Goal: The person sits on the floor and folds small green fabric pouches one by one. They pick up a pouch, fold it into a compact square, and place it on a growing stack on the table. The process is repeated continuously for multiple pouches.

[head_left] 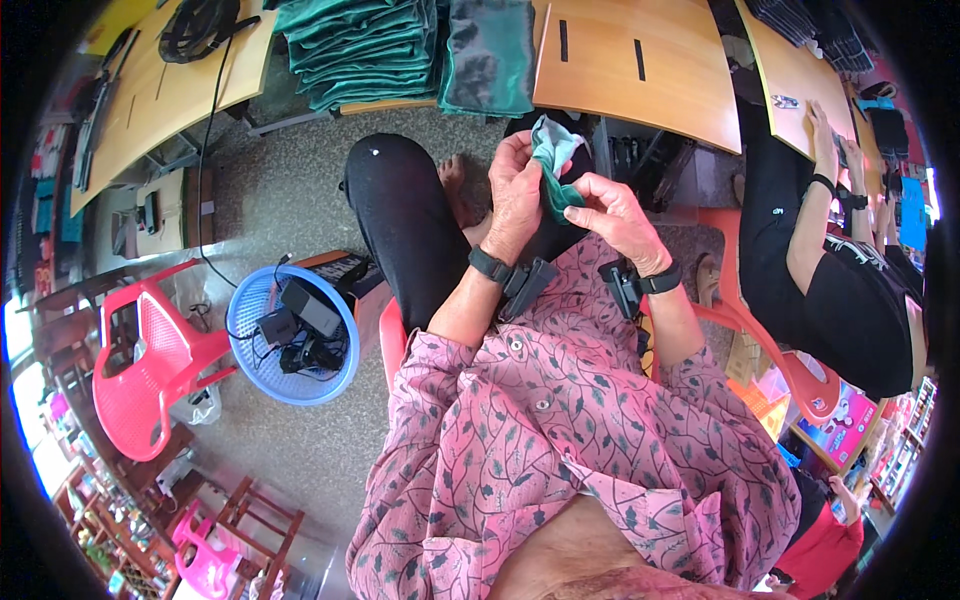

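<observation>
A small piece of green cloth, pale green on one face, is bunched up between my two hands above my lap. My left hand is closed on its left edge with thumb and fingers. From the other side, my right hand pinches the lower right part between thumb and fingers. The part of the cloth behind my fingers is hidden. On the table edge beyond my hands lie a flat stack of green shiny cloth and a taller folded pile of the same colour.
A wooden table runs along the far side. To the left stand a blue basket with black devices and cables, and a red plastic chair. A black cable hangs to the basket. Another person sits at right, hands by a table.
</observation>
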`<state>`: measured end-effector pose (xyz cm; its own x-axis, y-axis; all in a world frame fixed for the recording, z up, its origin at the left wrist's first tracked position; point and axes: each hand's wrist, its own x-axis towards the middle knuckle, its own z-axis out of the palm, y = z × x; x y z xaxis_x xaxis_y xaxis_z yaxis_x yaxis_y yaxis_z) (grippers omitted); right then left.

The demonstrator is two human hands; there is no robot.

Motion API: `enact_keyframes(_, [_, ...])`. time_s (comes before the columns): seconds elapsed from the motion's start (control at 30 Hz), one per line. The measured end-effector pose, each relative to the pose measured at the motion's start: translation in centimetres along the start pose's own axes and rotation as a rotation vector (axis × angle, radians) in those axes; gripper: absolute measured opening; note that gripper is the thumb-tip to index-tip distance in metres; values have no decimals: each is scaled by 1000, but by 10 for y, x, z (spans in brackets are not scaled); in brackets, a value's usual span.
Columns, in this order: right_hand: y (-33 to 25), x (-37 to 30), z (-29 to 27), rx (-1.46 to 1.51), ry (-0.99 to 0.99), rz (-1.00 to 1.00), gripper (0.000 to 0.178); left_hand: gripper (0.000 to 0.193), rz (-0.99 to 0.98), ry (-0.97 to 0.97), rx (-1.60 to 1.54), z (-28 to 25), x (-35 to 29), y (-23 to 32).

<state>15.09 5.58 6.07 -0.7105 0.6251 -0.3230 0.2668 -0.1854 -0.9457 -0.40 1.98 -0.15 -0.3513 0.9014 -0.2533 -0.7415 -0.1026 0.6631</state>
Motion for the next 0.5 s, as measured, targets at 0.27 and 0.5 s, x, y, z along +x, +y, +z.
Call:
enact_keyframes(0.27, [-12, 8, 24, -445, 649, -515, 31, 32, 342, 80, 457, 5, 0, -3])
enact_keyframes(0.5, [10, 14, 31, -491, 570, -457, 16, 37, 356, 75, 531, 10, -6, -11])
